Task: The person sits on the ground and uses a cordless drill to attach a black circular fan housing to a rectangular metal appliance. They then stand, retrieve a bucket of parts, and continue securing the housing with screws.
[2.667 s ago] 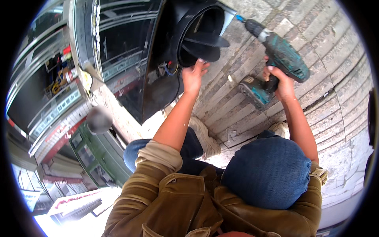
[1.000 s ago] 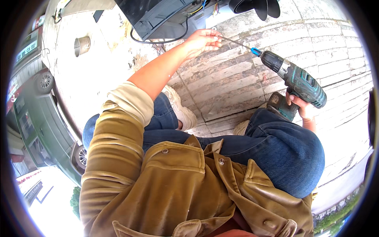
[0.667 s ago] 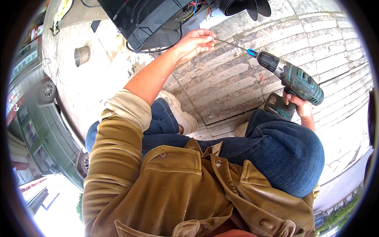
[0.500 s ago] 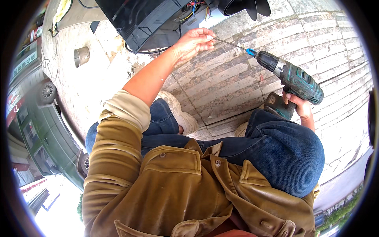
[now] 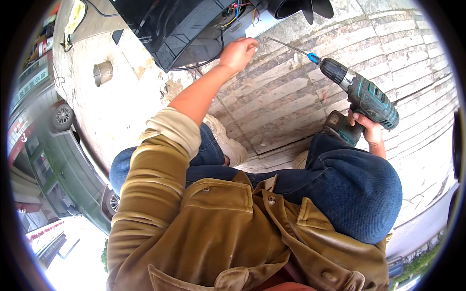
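My right hand (image 5: 367,130) is wrapped round the handle of a teal and black cordless drill (image 5: 371,99), held above the paving on the right. A long thin driver bit (image 5: 287,45) with a blue collar points from the chuck up and left. My left hand (image 5: 238,54) is beside the open edge of a black appliance housing (image 5: 170,29), fingers curled together and apart from the bit's tip. Anything between those fingers is too small or hidden to make out. Coloured wires (image 5: 238,13) show inside the housing, and dark curved blades (image 5: 310,9) stand at its right.
A short metal cylinder (image 5: 103,73) stands on the pale ground at the left. A black cable (image 5: 208,60) runs along the housing's lower edge. Ridged paving (image 5: 281,106) lies before my shoes, and a green vehicle (image 5: 63,165) is parked at far left.
My left hand has left the bit's tip and moved slightly left, its fingers more curled. The drill is still in my right hand, almost unmoved. The whole view has shifted slightly.
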`<state>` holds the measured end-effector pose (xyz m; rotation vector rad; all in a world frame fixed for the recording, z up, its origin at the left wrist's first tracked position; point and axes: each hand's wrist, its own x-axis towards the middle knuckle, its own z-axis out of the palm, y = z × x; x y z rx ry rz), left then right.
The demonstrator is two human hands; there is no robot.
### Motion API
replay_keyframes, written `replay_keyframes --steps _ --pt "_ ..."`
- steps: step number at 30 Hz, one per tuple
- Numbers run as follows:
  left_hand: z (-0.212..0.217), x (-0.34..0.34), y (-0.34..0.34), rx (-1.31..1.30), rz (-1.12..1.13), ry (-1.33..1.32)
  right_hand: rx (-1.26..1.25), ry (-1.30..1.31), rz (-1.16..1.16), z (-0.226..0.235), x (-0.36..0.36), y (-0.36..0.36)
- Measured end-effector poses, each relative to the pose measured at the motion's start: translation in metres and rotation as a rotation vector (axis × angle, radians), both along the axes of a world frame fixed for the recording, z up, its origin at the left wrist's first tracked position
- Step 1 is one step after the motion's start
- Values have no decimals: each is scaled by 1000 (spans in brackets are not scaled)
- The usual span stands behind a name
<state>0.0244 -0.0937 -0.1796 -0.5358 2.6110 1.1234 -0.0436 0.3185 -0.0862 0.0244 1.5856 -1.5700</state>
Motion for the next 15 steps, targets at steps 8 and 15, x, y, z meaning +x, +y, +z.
replay_keyframes --steps 8,15 --pt "-13 -29 19 -510 -223 130 26 9 -45 1 5 15" --pt "-8 -18 11 283 412 -32 -45 -32 -52 -13 7 5"
